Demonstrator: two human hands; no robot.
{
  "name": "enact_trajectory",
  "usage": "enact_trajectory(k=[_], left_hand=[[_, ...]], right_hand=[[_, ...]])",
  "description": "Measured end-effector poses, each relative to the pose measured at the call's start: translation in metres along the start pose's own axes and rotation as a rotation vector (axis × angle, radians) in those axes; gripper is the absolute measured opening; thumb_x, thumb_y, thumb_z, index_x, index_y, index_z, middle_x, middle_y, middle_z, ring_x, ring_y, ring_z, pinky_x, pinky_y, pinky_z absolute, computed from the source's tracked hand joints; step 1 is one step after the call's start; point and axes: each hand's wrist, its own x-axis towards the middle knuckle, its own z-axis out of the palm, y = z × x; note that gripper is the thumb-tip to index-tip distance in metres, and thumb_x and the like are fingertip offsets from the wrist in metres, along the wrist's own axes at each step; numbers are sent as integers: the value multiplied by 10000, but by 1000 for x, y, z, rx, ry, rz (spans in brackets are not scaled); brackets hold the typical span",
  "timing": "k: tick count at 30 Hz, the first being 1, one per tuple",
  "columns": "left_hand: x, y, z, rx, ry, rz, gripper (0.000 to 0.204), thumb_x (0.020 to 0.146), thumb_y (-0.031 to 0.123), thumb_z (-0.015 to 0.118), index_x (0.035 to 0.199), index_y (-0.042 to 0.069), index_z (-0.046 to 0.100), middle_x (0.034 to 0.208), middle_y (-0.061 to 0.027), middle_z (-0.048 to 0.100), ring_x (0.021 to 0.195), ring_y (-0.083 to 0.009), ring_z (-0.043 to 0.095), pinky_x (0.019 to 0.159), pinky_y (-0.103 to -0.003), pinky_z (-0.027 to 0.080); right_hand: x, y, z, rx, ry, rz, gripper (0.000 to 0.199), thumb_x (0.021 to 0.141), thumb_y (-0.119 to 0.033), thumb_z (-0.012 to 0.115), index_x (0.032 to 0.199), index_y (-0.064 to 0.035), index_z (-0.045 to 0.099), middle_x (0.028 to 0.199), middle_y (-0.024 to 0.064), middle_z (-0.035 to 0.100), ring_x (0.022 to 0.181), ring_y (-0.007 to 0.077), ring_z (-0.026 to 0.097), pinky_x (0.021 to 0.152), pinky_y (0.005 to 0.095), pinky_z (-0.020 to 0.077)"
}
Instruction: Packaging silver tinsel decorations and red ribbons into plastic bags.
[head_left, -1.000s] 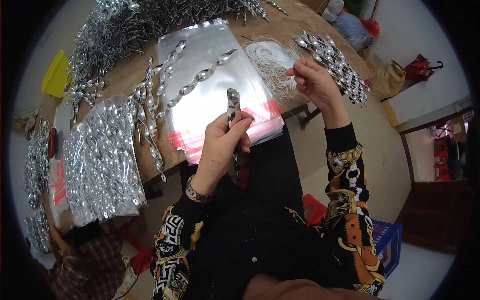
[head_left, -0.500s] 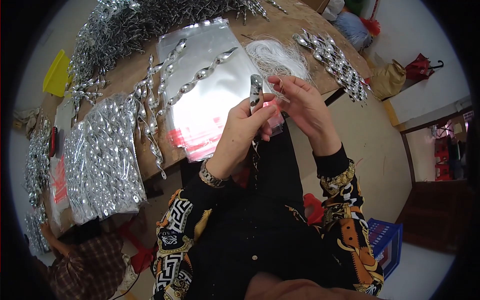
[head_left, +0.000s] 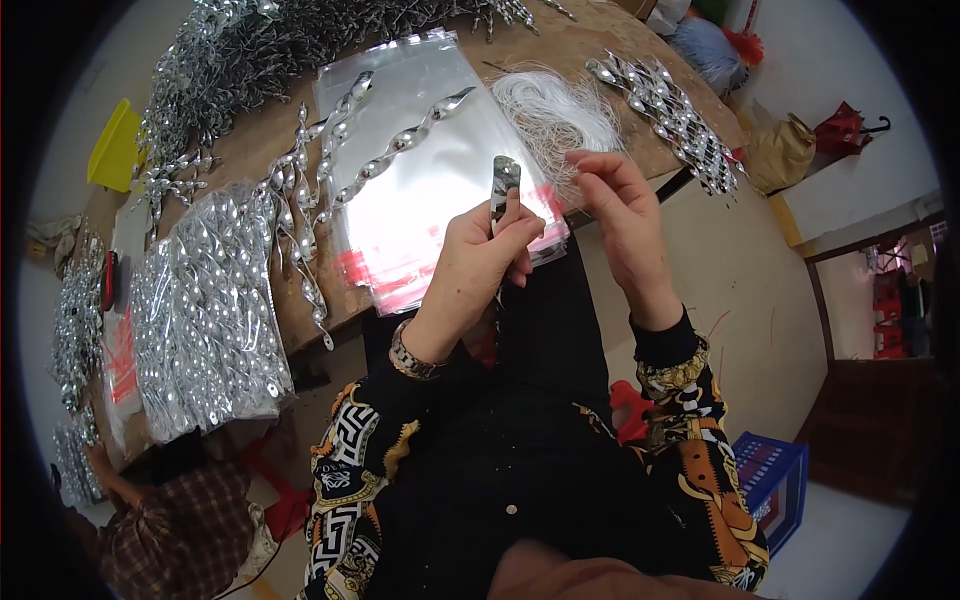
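Note:
My left hand (head_left: pixel 468 258) is closed around a silver twisted strip (head_left: pixel 506 174), a shiny spiral ornament. Its flat top end, with a small hole, sticks up above my fingers, and the lower part hangs mostly hidden below. To the right and apart from it, my right hand (head_left: pixel 632 235) is raised with thumb and fingertips drawn together. Whether a thin thread runs between them is too fine to tell. Just beyond that hand lies a loose bundle of white string (head_left: pixel 560 112) on the table. Under the left hand's far side is a stack of clear plastic bags (head_left: pixel 430 85) with red-printed edges.
Loose silver spirals (head_left: pixel 405 140) lie across the bags. A filled bag of spirals (head_left: pixel 205 310) sits at the left, a silver heap (head_left: pixel 240 70) at the back, another bunch (head_left: pixel 665 115) at the right. A blue crate (head_left: pixel 770 485) stands low right; a co-worker (head_left: pixel 180 530) is low left.
My right hand has moved away from the strip, to the right, leaving a gap between the hands. My left hand has shifted slightly left and keeps its hold on the strip.

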Motion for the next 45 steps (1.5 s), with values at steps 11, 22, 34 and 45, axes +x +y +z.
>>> enact_trajectory(k=[11,22,34,45], left_hand=[[-17,7,-6,200,-21,30,148,887,152,618,892,5,600,648,-4,565,528,-58,520,477,-190,398],[-18,-7,-17,157,-36,25,227,940,227,552,982,7,581,682,-6,562,550,-68,490,503,-199,379],[-17,-27,-19,-287,-126,18,511,1009,378,359,1217,-65,507,819,-10,502,767,-108,476,693,-272,430],[-22,-29,-10,-227,-99,49,294,974,227,510,1117,-17,588,832,13,531,738,-74,515,758,-275,496]], right_hand=[[-18,-32,14,-515,-344,-19,230,864,-30,586,1091,-3,596,992,59,646,837,119,589,741,251,467],[-33,-32,14,-682,-228,-162,43,850,-32,614,857,11,613,792,33,596,722,102,546,649,234,423],[-50,-30,30,-565,-26,-291,14,857,17,587,846,9,584,773,20,577,698,87,523,647,224,416],[-50,-26,36,-706,19,-442,50,804,44,612,803,12,573,732,47,566,665,122,530,624,245,428]])
